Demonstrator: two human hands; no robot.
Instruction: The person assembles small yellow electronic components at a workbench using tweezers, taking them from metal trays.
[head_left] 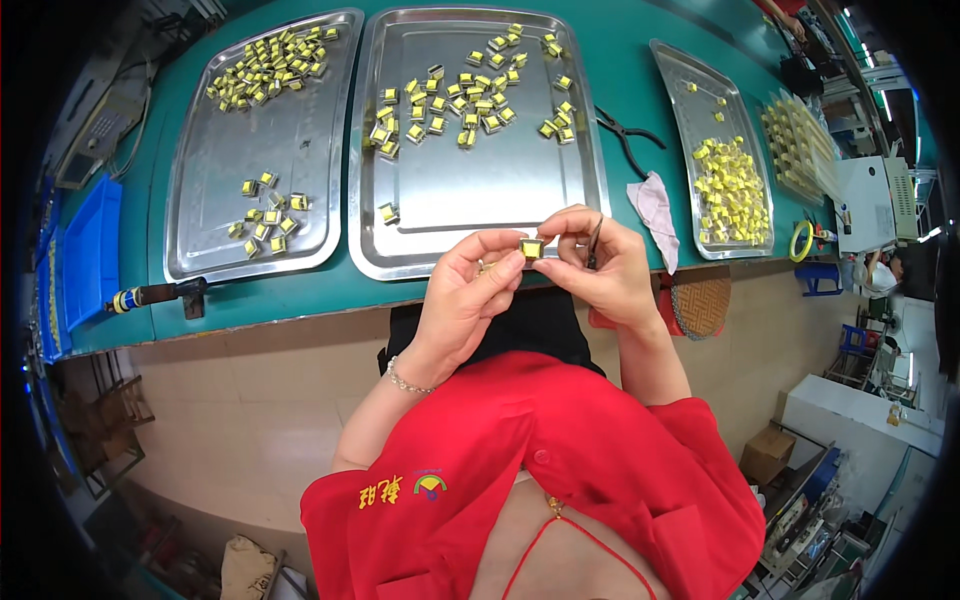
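Observation:
A small transformer [532, 248], yellow-wrapped with a dark and silvery core, is pinched between both hands just over the near edge of the middle tray. My left hand [468, 295] has thumb and index finger closed on its left side; a yellowish bit shows among the other fingers, too small to name. From the right, my right hand [608, 268] grips the same part with thumb and fingertips. A slim dark tool [595, 243], perhaps tweezers, sticks up between that hand's fingers. Similar transformers lie scattered on the middle metal tray [480, 200], one alone near my left hand.
On the left, another metal tray [290, 165] holds two groups of transformers. Yellow wound bobbins [732, 190] fill much of the right tray [680, 80]. Black-handled pliers [628, 135] and a pink cloth [655, 215] lie between trays. A blue bin [92, 255] stands far left.

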